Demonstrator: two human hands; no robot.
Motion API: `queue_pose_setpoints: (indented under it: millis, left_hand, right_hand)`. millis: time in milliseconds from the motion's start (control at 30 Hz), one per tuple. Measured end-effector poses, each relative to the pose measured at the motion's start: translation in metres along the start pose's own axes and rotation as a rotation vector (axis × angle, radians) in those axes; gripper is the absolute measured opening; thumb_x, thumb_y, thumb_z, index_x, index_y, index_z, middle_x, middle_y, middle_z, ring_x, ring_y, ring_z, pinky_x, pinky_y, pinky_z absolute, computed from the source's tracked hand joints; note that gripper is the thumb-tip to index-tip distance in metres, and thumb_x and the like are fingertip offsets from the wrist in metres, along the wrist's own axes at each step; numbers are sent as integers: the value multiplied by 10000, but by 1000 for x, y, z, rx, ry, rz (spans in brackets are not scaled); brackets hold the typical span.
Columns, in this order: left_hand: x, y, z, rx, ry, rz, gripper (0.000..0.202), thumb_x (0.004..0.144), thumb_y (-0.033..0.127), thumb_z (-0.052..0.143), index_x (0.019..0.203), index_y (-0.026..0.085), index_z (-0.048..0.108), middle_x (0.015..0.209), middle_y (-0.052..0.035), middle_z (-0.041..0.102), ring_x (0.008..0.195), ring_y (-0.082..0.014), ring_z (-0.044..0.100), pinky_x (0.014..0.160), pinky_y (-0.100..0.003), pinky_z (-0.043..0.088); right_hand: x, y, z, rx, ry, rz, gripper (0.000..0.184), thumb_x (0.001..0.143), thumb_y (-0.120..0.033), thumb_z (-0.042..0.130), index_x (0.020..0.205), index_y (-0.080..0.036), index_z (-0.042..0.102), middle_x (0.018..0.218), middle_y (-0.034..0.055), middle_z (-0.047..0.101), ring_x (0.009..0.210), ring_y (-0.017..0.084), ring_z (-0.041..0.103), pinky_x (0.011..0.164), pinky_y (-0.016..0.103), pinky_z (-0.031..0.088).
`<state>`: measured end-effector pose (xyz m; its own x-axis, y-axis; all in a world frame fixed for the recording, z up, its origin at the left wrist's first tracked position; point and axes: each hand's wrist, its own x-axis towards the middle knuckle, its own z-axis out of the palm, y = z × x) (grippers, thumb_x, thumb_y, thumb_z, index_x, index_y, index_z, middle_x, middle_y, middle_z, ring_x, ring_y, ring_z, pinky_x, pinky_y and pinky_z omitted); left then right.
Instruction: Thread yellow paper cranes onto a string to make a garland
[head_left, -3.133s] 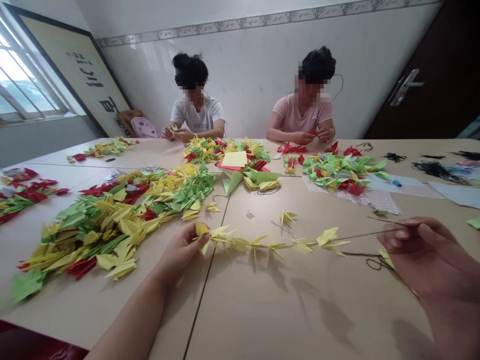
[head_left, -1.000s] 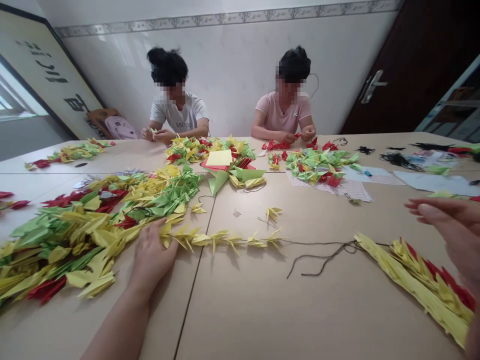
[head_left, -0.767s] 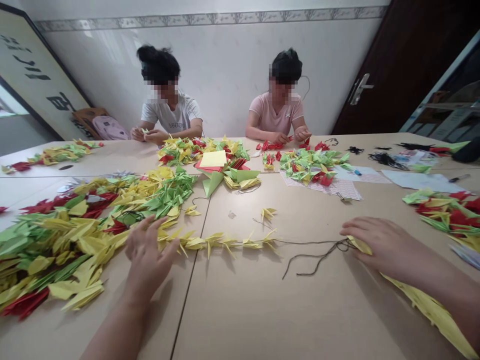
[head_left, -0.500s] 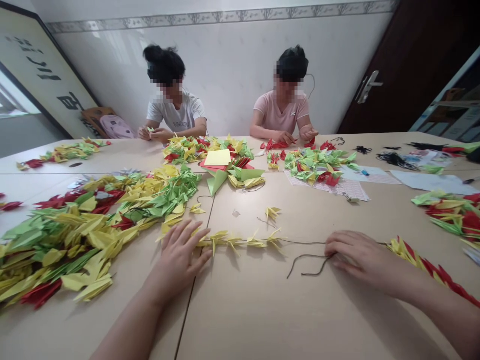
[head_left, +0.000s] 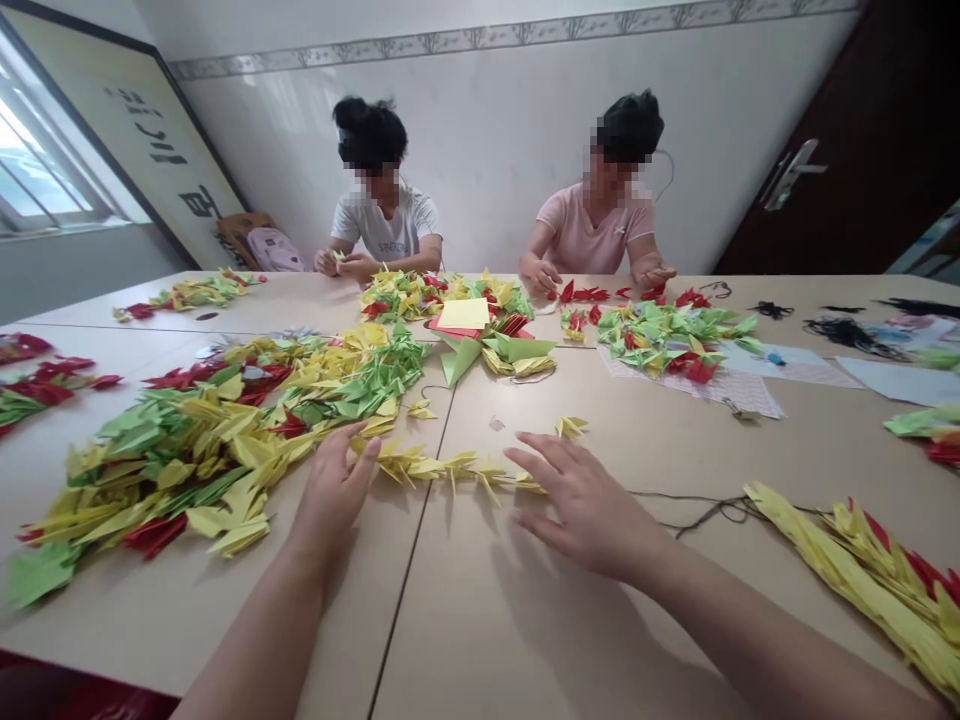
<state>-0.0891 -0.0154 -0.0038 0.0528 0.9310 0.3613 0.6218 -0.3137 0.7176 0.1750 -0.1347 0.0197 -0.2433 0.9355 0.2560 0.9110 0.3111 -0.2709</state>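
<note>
A string of yellow folded paper pieces (head_left: 420, 466), shaped like origami cranes, lies across the table between my hands. At its left end is my left hand (head_left: 334, 490), thumb and fingers apart, beside the big pile of cranes. My right hand (head_left: 592, 505) hovers over or touches the right end, its fingers spread; its exact contact cannot be made out. Behind that hand a dark thread (head_left: 697, 515) runs right to a long bundle of strung yellow and red cranes (head_left: 832, 560). One loose yellow crane (head_left: 571, 427) sits just beyond my right fingers.
Yellow, green and red cranes form a large pile (head_left: 217, 440) on the left. Square paper sheets (head_left: 463, 314) rest mid-table. Two people (head_left: 390, 225) sit opposite, handling folded paper. Black thread bundles (head_left: 851, 335) and white sheets (head_left: 892, 380) lie at the far right.
My right hand has left the thread at the right and moved left to the yellow cranes, its fingers opening. My left hand has turned more on edge. The view has swung left.
</note>
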Motion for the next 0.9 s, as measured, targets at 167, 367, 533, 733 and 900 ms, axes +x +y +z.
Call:
queue_pose_setpoints:
  millis: [167, 367, 533, 733, 900]
  left_hand:
    - [5, -11, 3, -245, -47, -256, 499, 746, 478, 503, 1163, 211, 440, 1107, -83, 520, 947, -210, 538, 849, -354, 410]
    - [4, -18, 9, -265, -173, -215, 510, 742, 440, 523, 1171, 182, 429, 956, -56, 590, 859, -191, 571, 781, -322, 433]
    - [4, -13, 6, -78, -224, -106, 363, 776, 450, 465, 990, 170, 550, 972, -61, 606, 854, -197, 559, 760, -311, 428]
    - [4, -10, 9, -5, -280, -56, 403, 787, 454, 428, 1050, 167, 535, 851, -30, 609, 694, -157, 541, 628, -263, 429]
    - [3, -8, 8, -7, -283, -42, 391, 793, 438, 419, 1039, 161, 543, 819, -27, 600, 677, -148, 526, 608, -250, 418]
  right_hand:
    - [38, -34, 23, -23, -8, -47, 514, 833, -464, 378, 1260, -182, 426, 1301, 117, 452, 1165, 263, 411, 950, 435, 327]
    - [73, -54, 43, -92, -35, -61, 278, 818, -281, 436, 1046, -172, 552, 1031, 94, 608, 955, 236, 525, 788, 357, 391]
    - [70, -41, 43, -169, -106, -20, 217, 836, -157, 380, 779, -179, 588, 796, 57, 628, 767, 184, 553, 675, 296, 369]
    - [67, -44, 48, -133, 5, -89, 187, 807, -223, 493, 969, -179, 575, 983, 62, 616, 921, 205, 521, 807, 325, 337]
    - [74, -44, 50, -137, -21, -67, 191, 827, -149, 436, 756, -163, 613, 770, 58, 645, 806, 189, 547, 774, 318, 345]
